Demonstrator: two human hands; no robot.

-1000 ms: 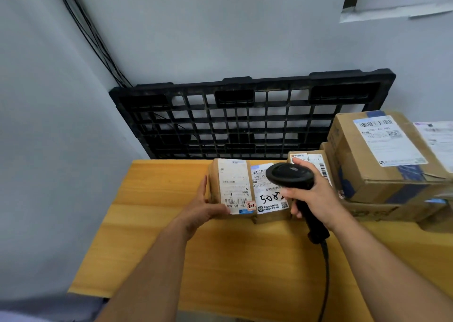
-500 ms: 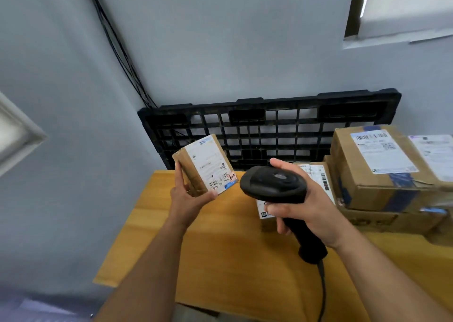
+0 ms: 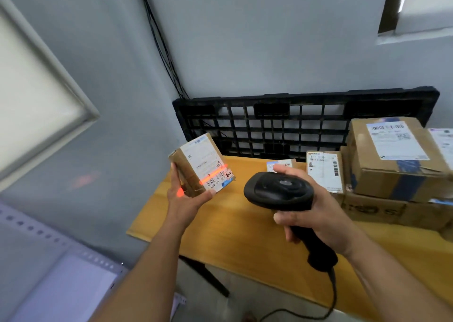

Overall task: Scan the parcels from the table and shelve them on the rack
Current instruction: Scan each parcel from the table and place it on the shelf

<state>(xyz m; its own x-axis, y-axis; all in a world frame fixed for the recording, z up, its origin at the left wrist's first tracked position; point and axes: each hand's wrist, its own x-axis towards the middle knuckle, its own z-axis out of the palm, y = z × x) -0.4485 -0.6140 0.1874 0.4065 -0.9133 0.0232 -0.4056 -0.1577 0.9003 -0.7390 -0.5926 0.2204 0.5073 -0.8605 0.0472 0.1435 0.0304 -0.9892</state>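
Note:
My left hand (image 3: 184,198) grips a small brown parcel (image 3: 201,164) with a white label, held tilted above the left end of the wooden table (image 3: 235,226). A red scan line crosses the barcode on its label and spills onto my fingers. My right hand (image 3: 316,211) grips a black corded barcode scanner (image 3: 279,190), its head pointing left at the parcel. Behind the scanner two more small labelled parcels (image 3: 324,169) lie on the table. A large taped carton (image 3: 394,155) sits on other cartons at the right.
A black plastic pallet (image 3: 294,123) leans against the grey wall behind the table. Black cables (image 3: 161,49) run down the wall. A grey perforated rack post and shelf (image 3: 54,260) show at the lower left. The scanner cord (image 3: 326,307) hangs off the table front.
My left hand lifted the small parcel off the table and turned its label toward the scanner. The scanner rose with my right hand, and its red line now lies on the barcode.

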